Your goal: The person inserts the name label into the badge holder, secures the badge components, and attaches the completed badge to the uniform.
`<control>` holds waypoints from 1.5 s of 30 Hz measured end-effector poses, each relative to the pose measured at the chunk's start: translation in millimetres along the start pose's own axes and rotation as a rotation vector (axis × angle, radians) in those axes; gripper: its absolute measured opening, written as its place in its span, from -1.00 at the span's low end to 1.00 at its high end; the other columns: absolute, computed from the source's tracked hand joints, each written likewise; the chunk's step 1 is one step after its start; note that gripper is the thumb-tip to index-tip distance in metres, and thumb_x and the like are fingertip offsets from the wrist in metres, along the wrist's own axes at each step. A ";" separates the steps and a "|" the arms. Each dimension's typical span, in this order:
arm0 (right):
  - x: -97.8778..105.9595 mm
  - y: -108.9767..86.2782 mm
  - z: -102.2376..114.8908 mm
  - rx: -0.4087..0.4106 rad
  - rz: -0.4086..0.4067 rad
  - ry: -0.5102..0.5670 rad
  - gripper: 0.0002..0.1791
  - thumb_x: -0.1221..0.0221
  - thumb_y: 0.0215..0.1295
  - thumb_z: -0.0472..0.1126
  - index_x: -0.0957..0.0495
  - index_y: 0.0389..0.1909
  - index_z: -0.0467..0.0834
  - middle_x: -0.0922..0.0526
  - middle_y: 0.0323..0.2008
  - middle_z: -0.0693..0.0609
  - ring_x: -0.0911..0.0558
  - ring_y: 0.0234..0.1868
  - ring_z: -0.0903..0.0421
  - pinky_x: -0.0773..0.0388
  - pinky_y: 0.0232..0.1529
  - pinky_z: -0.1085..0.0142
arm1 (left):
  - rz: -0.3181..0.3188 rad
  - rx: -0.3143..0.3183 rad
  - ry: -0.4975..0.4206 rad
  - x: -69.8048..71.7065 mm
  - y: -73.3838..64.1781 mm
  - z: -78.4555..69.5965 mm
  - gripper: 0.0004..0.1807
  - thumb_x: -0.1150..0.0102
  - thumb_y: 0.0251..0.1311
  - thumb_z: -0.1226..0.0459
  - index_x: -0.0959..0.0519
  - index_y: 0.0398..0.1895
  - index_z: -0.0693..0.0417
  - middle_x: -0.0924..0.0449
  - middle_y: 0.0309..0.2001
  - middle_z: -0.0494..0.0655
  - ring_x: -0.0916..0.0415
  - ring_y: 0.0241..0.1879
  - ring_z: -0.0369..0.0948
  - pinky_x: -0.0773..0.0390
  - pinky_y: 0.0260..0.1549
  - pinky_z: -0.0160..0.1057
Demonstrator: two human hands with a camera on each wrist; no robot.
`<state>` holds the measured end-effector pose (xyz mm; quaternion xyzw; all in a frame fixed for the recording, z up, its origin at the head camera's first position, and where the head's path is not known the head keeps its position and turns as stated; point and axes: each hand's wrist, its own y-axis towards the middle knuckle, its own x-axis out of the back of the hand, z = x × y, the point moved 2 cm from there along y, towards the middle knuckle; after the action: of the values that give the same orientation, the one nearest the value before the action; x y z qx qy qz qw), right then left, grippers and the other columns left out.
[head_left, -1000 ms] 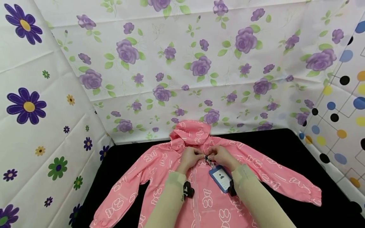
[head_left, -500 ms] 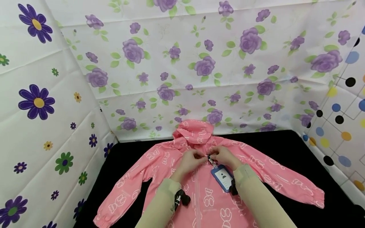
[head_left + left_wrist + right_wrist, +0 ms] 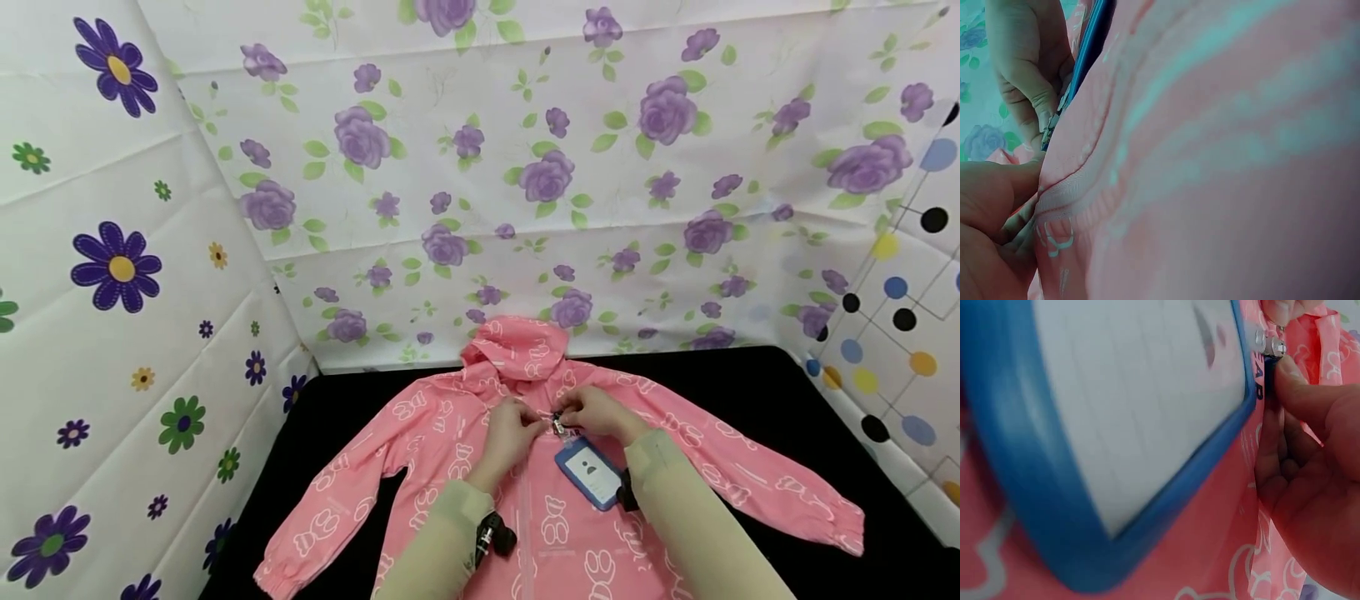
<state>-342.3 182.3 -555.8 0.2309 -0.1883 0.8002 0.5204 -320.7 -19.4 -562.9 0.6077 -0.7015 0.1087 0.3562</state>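
A pink hooded jacket (image 3: 555, 533) with white bear outlines and a zip lies spread, front up, in the head view. On its chest hangs a blue-framed ID badge holder (image 3: 590, 472) with a small metal clip (image 3: 558, 426). My right hand (image 3: 597, 413) pinches the clip between thumb and fingers; the right wrist view shows the clip (image 3: 1270, 345) beside printed letters. Close to its left, my left hand (image 3: 508, 439) pinches the jacket's fabric near the zip. The left wrist view shows these left fingers (image 3: 1019, 184) at the cloth edge, partly hidden by it.
The jacket rests on a black-covered table (image 3: 720, 375), its sleeves reaching out to both sides. A flowered sheet (image 3: 480, 167) hangs behind, with another patterned sheet (image 3: 900, 350) at the right and one with daisies (image 3: 180, 350) at the left.
The head view has turned slightly left, shifting everything rightward in it. My left hand has changed its angle slightly beside the clip. My right hand still holds the clip at the chest.
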 end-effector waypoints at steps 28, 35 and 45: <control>-1.6 -0.8 2.7 0.025 -0.016 -0.147 -0.87 -0.35 0.39 -0.40 -0.73 -0.14 -0.12 -0.73 -0.31 0.12 -0.66 -0.22 0.20 -0.64 -0.04 0.20 | -0.022 0.125 -0.033 -3.8 5.9 1.6 -0.94 -0.59 0.18 0.32 -0.85 -0.40 0.09 -0.74 -0.45 -0.22 -0.59 -0.40 -0.31 -0.60 -0.33 -0.26; -3.2 0.0 -0.7 0.056 -0.026 -0.139 -0.85 -0.36 0.37 -0.42 -0.73 -0.16 -0.12 -0.72 -0.34 0.14 -0.65 -0.25 0.21 -0.62 -0.06 0.19 | -0.034 0.140 -0.006 -5.4 7.4 2.6 -0.93 -0.59 0.16 0.31 -0.85 -0.42 0.06 -0.73 -0.47 -0.24 -0.56 -0.43 -0.32 -0.58 -0.37 -0.25; -3.8 1.4 -2.3 0.056 -0.032 -0.158 -0.81 -0.34 0.37 -0.43 -0.74 -0.17 -0.07 -0.70 -0.34 0.14 -0.63 -0.27 0.20 -0.61 -0.08 0.19 | -0.035 0.154 0.003 -6.0 9.9 2.7 -0.92 -0.60 0.16 0.31 -0.84 -0.44 0.03 -0.72 -0.47 -0.27 -0.56 -0.45 -0.33 -0.58 -0.36 -0.24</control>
<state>-342.7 180.2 -559.9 0.3108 -0.2026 0.7759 0.5102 -330.8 -13.9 -565.9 0.6453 -0.6799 0.1570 0.3111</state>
